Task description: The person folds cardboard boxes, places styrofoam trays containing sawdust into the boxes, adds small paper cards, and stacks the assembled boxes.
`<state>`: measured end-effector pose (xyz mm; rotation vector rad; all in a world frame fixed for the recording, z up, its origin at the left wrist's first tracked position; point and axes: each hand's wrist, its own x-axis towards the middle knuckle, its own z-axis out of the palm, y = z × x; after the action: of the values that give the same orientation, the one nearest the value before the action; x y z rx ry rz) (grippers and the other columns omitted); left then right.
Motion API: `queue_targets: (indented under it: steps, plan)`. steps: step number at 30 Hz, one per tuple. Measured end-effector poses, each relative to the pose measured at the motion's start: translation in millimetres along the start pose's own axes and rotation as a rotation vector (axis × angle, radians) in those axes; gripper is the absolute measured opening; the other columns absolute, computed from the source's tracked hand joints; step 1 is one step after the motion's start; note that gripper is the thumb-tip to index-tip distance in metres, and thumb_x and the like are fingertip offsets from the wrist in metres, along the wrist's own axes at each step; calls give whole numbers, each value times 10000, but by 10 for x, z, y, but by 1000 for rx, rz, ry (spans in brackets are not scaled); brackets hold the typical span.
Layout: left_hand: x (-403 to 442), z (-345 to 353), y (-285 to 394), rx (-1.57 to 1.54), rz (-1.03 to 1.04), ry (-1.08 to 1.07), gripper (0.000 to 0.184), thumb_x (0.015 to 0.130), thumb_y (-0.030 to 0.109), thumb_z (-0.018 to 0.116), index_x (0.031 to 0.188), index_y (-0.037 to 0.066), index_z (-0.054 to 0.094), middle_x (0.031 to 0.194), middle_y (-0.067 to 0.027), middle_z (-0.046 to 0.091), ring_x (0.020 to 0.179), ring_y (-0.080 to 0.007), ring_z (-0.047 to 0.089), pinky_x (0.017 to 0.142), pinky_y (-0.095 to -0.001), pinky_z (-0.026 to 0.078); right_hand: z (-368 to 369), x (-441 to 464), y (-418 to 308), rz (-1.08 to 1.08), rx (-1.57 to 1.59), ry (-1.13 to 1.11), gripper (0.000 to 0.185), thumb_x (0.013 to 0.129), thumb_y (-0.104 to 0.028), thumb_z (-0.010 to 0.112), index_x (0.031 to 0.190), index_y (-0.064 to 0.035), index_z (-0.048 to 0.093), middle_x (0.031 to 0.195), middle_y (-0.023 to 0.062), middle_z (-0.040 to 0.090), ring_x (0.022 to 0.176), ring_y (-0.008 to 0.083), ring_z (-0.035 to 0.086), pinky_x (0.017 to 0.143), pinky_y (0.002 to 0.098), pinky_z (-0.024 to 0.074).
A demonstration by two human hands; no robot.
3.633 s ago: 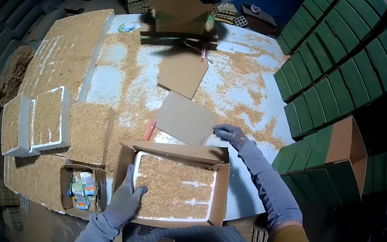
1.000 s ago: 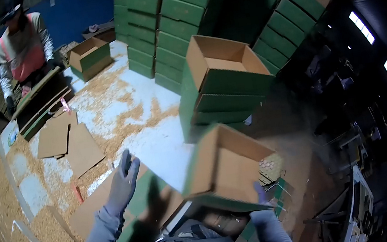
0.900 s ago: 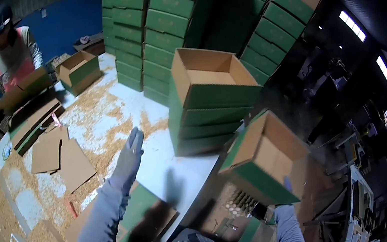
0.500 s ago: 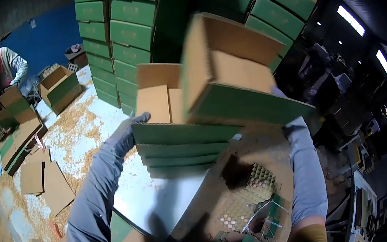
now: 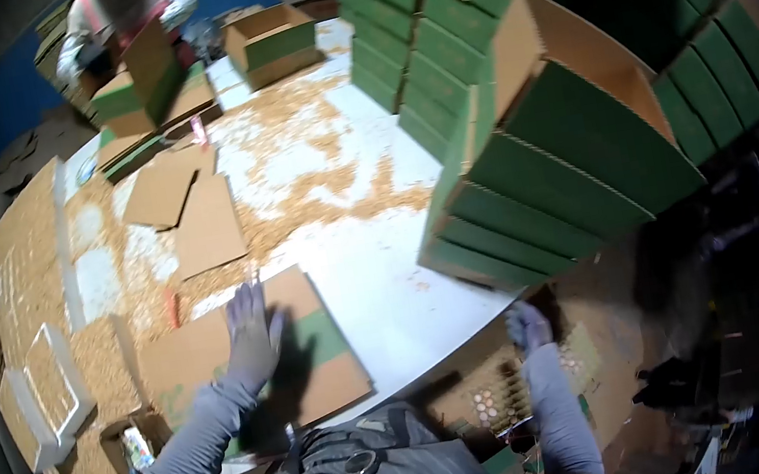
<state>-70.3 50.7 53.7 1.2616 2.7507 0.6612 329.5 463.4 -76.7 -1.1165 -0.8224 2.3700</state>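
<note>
My left hand [image 5: 255, 338], gloved in grey, lies with fingers stretched over a flattened cardboard box [image 5: 325, 345] at the table's front. The flattened box is brown with a green band. My right hand [image 5: 528, 324], also gloved, hangs just past the table edge with its fingers curled in; no object shows in it. Above it, on the table's right side, stands a stack of open green-and-brown cartons [image 5: 572, 137], one set in another. Neither hand touches that stack.
Tall rows of green cartons [image 5: 399, 45] rise behind the table [image 5: 389, 295]. Loose cardboard pieces [image 5: 209, 226] and scattered husks lie across it. A co-worker [image 5: 126, 4] handles a box at the far left. Egg trays [image 5: 488, 408] sit below the front edge.
Both hands have let go of the open carton, which now rests on the stack. My left hand has moved onto the flattened box, my right hand has dropped lower, and the view has turned left.
</note>
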Motion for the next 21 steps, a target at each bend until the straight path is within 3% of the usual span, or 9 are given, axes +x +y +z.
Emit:
queue_targets:
  steps: [1,3,5,7,11,15,17,19,21]
  plan:
    - [-443,64,-248,180,-72,-120,685,935,348,505,1419,-76,271,1450,-325,282,1377,-466,220,1133,-573,117,614,-113,528,-21,-101,229,371,879,-188,622,1194,1,576,698,-15,552,563,70,497,463,204,387]
    - [-1045,270,-338,181,-145,-243,821,873,469,553,1412,-87,282,1479,-316,240,1409,-429,181,1147,-565,48,1230,124,1349,34,-335,2,636,826,-150,700,1380,-1,426,840,4,609,659,76,545,578,211,460]
    - [-1192,346,-44,138,-51,-280,852,875,560,512,1424,-51,289,1485,-314,230,1424,-427,146,1143,-584,17,2307,21,1602,70,-447,21,570,828,-150,705,1335,1,492,947,42,644,732,110,589,644,250,502]
    - [-1119,308,213,-89,75,-411,826,897,524,518,1450,-30,253,1506,-292,196,1429,-417,120,1152,-565,40,2419,478,1853,-202,-922,-120,445,834,-150,706,1227,17,581,989,79,669,777,155,629,693,293,527]
    - [-1054,-361,-142,-198,-1,19,651,940,336,526,1446,0,291,1485,-274,268,1404,-416,217,1176,-468,113,3024,71,1047,61,-503,-133,311,836,-156,693,1093,13,643,963,80,675,841,170,642,744,305,528]
    - [-960,-1842,-496,372,-192,493,450,922,189,534,1350,55,488,1396,-192,457,1329,-380,378,1153,-477,190,3800,-534,590,-242,-443,-469,326,877,-152,656,1145,24,593,1034,90,656,925,161,615,848,289,488]
    - [-1069,-2149,-713,248,-190,218,389,901,239,585,1245,58,588,1251,-140,592,1221,-361,484,1141,-510,189,3920,-549,532,-345,-813,-515,304,869,-85,631,1150,22,585,1084,119,642,1012,206,604,921,322,463]
    - [-1185,-2292,-705,154,-141,201,319,887,283,620,1092,46,678,1060,-103,675,1040,-345,587,1066,-470,332,4041,-725,639,-980,-1136,-332,322,844,-35,603,1160,21,576,1193,168,593,1144,285,554,998,372,419]
    - [-1243,-2513,-483,-185,-484,-257,315,900,284,627,1059,21,697,948,-118,700,910,-254,655,917,-361,471,4409,-1178,631,-1319,-1112,-433,418,838,-52,601,1248,-3,539,1316,201,515,1249,357,475,1075,438,340]
